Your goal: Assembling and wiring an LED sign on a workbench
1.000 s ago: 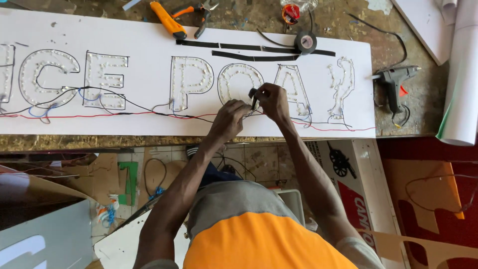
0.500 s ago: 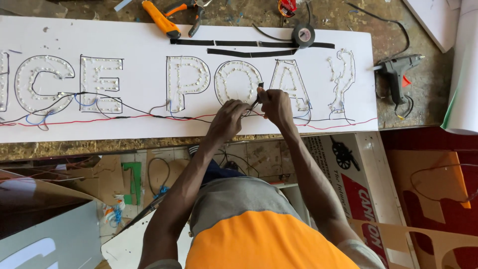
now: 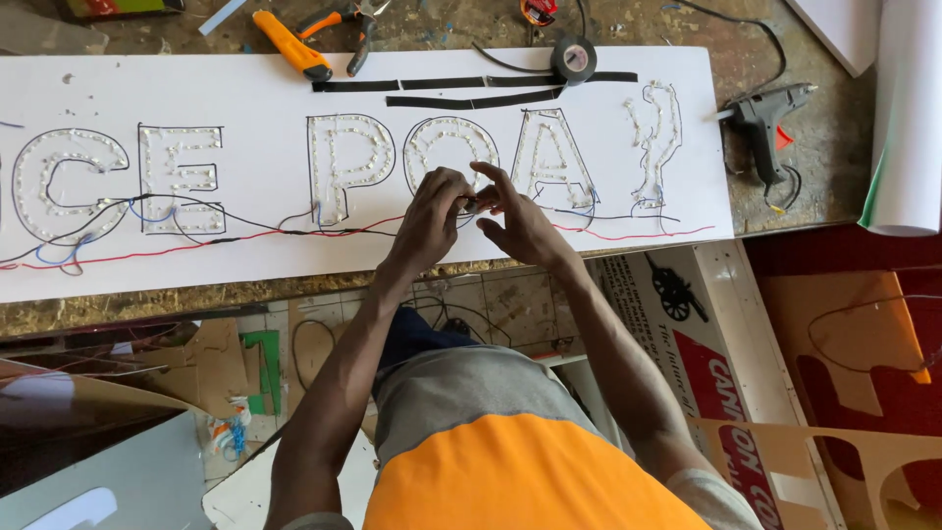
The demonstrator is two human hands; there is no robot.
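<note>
Both hands met over a white board [image 3: 245, 265] lying on the table [image 3: 814, 186], just below an outlined round letter. His left hand [image 3: 432, 211] was curled nearly closed, fingertips pinched on thin wires [image 3: 470, 205] at the board's lower edge. His right hand [image 3: 515, 221] was half open, forefinger raised, thumb and fingers touching the same wires where the two hands came together. What exactly lay between the fingertips was too small to tell.

Large outlined letters ran across the board, their strokes filled with rows of small pale dots. A red wire [image 3: 196, 243] and a black wire [image 3: 255, 218] trailed under the letters, from the left edge to the far right letter.

Black tape strips [image 3: 461, 98] lay along the board's top edge, with a tape roll [image 3: 574, 59] touching them. An orange-handled knife [image 3: 291, 45] and pliers [image 3: 343, 22] rested near the top of the table, well apart from the hands. A grey glue gun [image 3: 765, 123] lay just beside the board's right end. White paper rolls [image 3: 908, 128] stood at the far right.

He wore an orange and grey shirt [image 3: 510, 461].
</note>
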